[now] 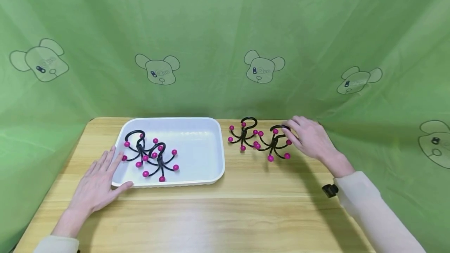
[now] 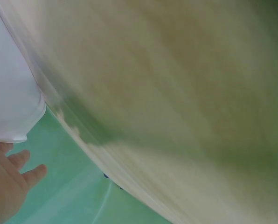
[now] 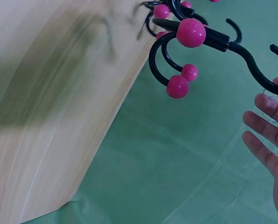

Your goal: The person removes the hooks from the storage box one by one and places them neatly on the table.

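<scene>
My right hand (image 1: 309,138) pinches the curved top of a black multi-arm hanging hook (image 1: 274,142) with pink ball tips, to the right of the tray. In the right wrist view the thumb side grips the bent end of this hook (image 3: 217,39), while the other fingers stand apart from it. Just left of it is a second hook (image 1: 244,132) of the same kind. My left hand (image 1: 96,184) rests with straight fingers on the left rim of a white tray (image 1: 200,155). Two more such hooks, one farther back (image 1: 140,148) and one nearer (image 1: 160,162), lie in the tray's left part.
A wooden table (image 1: 218,218) carries the tray and hooks. Green curtain cloth (image 1: 211,18) with mouse-head drawings hangs behind the table and along both sides.
</scene>
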### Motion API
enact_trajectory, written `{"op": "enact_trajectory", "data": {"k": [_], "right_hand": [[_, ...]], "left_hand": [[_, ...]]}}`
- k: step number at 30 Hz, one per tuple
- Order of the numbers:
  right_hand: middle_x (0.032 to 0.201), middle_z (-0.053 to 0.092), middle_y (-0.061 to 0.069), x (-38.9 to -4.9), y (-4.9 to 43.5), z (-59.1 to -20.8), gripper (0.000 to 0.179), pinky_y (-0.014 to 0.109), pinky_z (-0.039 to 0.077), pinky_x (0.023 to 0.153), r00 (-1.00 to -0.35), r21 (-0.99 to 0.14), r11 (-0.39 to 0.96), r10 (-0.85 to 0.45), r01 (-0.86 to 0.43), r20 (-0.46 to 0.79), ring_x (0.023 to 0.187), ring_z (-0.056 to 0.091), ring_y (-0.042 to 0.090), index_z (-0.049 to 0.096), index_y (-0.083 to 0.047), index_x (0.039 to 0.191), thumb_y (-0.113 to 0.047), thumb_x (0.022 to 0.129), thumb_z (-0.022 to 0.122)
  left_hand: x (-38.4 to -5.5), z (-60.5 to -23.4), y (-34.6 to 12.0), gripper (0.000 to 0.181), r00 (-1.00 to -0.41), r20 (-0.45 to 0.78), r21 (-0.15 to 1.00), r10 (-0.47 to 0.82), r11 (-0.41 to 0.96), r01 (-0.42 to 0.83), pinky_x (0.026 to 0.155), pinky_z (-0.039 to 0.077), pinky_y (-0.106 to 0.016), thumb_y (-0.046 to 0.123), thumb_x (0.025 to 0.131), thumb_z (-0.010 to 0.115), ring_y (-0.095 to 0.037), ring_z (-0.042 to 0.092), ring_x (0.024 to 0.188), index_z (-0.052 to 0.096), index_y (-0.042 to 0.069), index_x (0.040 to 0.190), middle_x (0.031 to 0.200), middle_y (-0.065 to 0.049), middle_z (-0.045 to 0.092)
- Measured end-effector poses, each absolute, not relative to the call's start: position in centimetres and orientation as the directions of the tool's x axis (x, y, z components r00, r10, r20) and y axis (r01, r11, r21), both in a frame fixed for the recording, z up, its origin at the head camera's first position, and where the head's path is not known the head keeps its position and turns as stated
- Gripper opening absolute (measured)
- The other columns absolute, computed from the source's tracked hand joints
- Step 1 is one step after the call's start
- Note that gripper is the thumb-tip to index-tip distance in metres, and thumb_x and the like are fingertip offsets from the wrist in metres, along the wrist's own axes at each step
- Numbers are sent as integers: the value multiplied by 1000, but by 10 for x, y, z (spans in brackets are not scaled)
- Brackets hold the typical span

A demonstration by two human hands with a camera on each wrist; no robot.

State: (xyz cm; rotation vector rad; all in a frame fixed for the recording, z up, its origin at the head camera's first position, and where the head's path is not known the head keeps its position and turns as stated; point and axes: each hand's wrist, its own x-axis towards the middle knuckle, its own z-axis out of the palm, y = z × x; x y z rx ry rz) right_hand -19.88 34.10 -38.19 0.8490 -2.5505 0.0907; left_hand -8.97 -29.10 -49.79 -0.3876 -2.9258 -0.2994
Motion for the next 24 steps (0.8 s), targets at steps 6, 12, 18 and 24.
{"op": "enact_trajectory", "data": {"k": [6,12,18,24], "right_hand": [[103,74,14,-208,351,-388,22,49,62,68,-707,92,810,-556,-580,436,84,70,32,72,-7,115,-21,99,69],[102,75,15,-219,362,-395,21,48,61,66,-712,106,812,-559,-574,425,84,70,32,72,-8,115,-21,99,68],[103,73,15,-230,371,-400,23,46,60,63,-717,136,812,-568,-567,403,82,69,31,71,-8,117,-21,99,69],[106,72,16,-239,377,-406,24,49,62,67,-727,148,814,-571,-562,381,86,70,33,70,-8,119,-22,99,69]], "left_hand": [[-90,-498,-291,104,-952,193,175,238,946,272,123,30,-71,66,94,63,-52,29,157,21,8,169,175,-26,19],[-91,-498,-290,103,-951,198,182,238,944,274,123,30,-71,66,94,64,-52,30,157,22,8,169,175,-25,19],[-91,-499,-290,103,-951,200,179,237,945,273,123,30,-71,66,94,64,-52,31,156,23,7,168,175,-26,20],[-91,-498,-291,104,-951,199,176,237,946,273,123,30,-70,66,94,64,-52,31,156,23,8,168,175,-26,20]]}}
